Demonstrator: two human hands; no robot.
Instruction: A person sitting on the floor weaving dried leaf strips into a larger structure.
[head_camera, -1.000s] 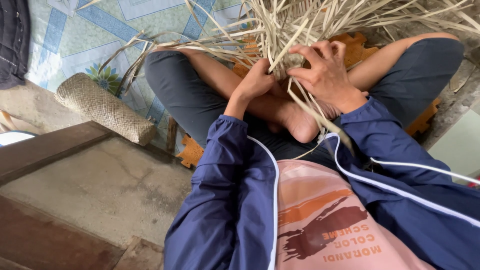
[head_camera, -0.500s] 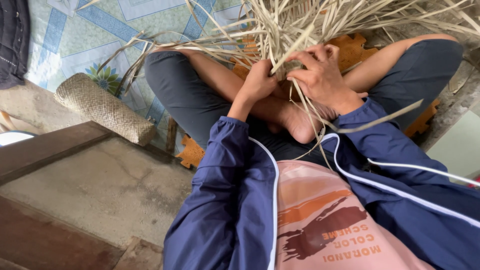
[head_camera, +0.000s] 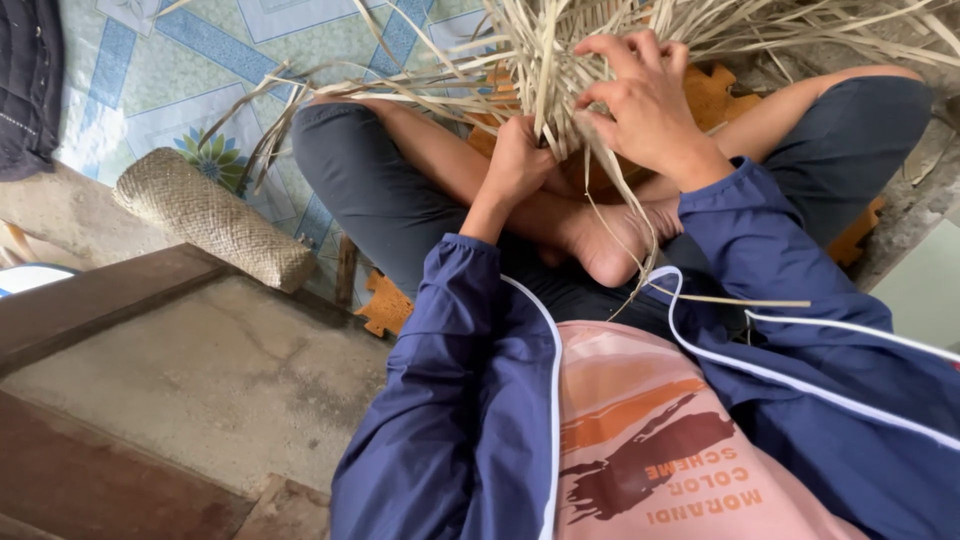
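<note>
head view: both hands' fingers grip pale straw strips (head_camera: 560, 60), left hand (head_camera: 520, 160), right hand (head_camera: 645, 105).

The bundle of pale dried straw strips (head_camera: 560, 60) sits at twelve o'clock above the crossed legs, with the left hand (head_camera: 520, 160) at its seven o'clock and the right hand (head_camera: 645, 105) at its three o'clock. The rolled woven straw mat (head_camera: 210, 218) lies at nine o'clock on the patterned floor mat (head_camera: 160, 90), behind the brown wooden step (head_camera: 100, 300).

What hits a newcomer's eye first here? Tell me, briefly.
The spray of pale dried leaf strips fanning out at top centre, gripped by the left hand and the right hand over crossed legs. Next, the rolled woven mat lying at left on the blue patterned floor covering.
</note>
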